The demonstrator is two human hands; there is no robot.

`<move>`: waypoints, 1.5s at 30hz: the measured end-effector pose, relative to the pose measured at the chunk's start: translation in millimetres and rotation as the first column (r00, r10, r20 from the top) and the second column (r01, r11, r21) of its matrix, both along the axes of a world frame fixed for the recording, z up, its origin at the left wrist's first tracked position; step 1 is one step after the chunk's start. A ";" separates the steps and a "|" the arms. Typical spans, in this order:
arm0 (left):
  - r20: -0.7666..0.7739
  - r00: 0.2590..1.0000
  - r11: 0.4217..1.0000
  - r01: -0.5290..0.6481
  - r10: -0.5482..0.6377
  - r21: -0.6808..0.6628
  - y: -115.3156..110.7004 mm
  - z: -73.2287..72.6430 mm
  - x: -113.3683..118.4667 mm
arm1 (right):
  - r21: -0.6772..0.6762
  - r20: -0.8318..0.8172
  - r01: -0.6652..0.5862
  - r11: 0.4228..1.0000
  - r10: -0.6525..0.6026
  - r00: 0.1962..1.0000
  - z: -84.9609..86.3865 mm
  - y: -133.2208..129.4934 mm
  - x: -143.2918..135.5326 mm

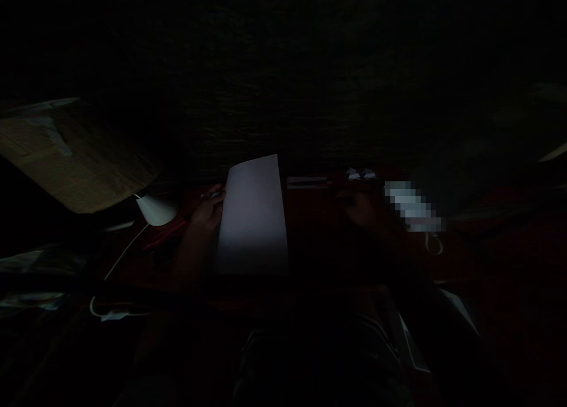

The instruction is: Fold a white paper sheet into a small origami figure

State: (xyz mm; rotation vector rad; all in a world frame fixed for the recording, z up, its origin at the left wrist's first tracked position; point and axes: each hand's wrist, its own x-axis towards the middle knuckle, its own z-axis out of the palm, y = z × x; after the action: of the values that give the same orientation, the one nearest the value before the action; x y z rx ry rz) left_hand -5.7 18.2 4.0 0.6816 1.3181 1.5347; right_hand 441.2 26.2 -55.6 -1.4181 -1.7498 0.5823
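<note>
The scene is very dark. A white sheet of paper (253,215) is the brightest thing, its upper left corner slightly curved. At the paper's left edge, my left hand (210,207) has its fingers closed on the border. My right hand (358,207) rests low over the reddish table (314,235), apart from the sheet; its fingers are too dim to make out. Between the sheet and that hand, farther back, lies a pale strip with a dark pointed tool (308,182) on it. Two small folded white pieces (353,173) sit beyond my right hand.
A white cone-shaped object (157,210) stands left of my left arm, near a white cord (126,250). A large brown box (75,156) is at the far left. To the right lies a blurred-out bright object (411,206) with a white loop (434,244).
</note>
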 end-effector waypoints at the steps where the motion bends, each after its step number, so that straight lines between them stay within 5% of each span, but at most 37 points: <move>1: -0.002 1.000 1.000 0.009 -0.009 0.004 1.1 -1.9 2.7 | -0.004 0.001 0.001 1.000 -0.001 1.000 -0.3 0.2 -0.2; 19: 0.051 0.969 0.959 0.232 -0.243 0.163 -6.6 -13.8 39.6 | -0.026 -0.004 -0.091 0.995 0.091 0.996 -0.6 -6.6 -8.6; 39: 0.110 0.880 0.881 0.442 -0.463 0.170 -7.0 -23.4 45.2 | -0.071 -0.031 -0.105 0.992 0.103 0.994 8.8 -15.2 -11.1; 45: 0.139 0.888 0.895 0.419 -0.439 0.152 -4.2 -26.7 47.3 | -0.096 -0.329 -0.152 0.984 0.113 0.938 13.7 -18.8 -24.3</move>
State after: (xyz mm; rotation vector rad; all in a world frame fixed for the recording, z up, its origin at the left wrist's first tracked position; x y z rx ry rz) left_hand 41.6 14.0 -22.7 0.8355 0.8780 1.2786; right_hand 416.9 7.4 -42.0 -1.2090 -1.5743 0.9511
